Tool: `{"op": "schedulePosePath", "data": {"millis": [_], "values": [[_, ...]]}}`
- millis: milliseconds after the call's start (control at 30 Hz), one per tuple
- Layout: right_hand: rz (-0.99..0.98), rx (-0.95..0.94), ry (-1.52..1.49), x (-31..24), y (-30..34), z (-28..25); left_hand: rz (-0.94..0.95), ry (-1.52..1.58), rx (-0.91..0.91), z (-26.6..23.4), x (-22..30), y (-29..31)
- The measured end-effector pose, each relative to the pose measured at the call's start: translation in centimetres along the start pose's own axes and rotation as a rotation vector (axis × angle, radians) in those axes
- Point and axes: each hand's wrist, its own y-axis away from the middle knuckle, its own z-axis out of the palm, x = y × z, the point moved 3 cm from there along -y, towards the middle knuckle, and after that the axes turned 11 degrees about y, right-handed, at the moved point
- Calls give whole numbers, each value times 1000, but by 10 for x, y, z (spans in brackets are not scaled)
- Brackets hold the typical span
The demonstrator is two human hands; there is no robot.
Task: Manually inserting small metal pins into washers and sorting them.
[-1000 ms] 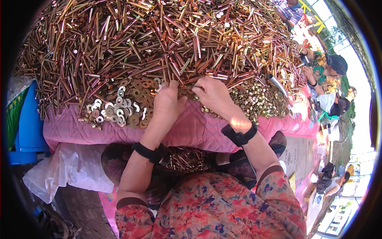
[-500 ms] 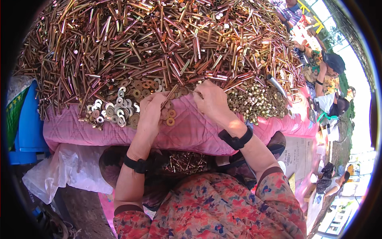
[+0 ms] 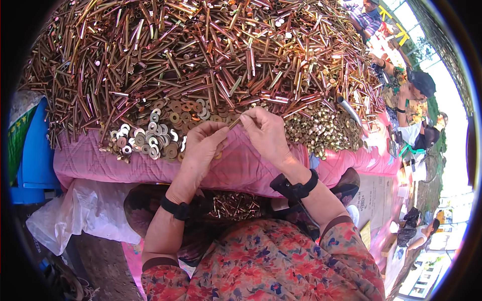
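Tube [image 3: 234,123] slants over the quilt [image 3: 100,158], left hand [image 3: 203,145] pinching its near end, right hand [image 3: 266,134] narrowed at its far end; what else it grips, I cannot tell. Best hold the left pinch firm, working straight with 2 right fingertips.

The metal tubes [image 3: 224,83] and washers [image 3: 152,141] look glossy, the quilted pink cloth [image 3: 100,163] matt
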Motion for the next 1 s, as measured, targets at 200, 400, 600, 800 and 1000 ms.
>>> {"op": "schedulePosePath", "data": {"millis": [200,400,600,800,1000], "values": [[0,67,-99,-16,16,10,-26,94,23,0,-2,0],[-313,35,295,-28,-6,3,9,207,-9,-6,-1,-6],[-509,134,947,16,-69,-12,21,161,-39,-3,4,-4],[-603,-34,970,16,-70,-11,57,151,35,-9,5,-5],[-573,-98,563,-19,-34,-19,89,119,47,-7,13,1]]}}
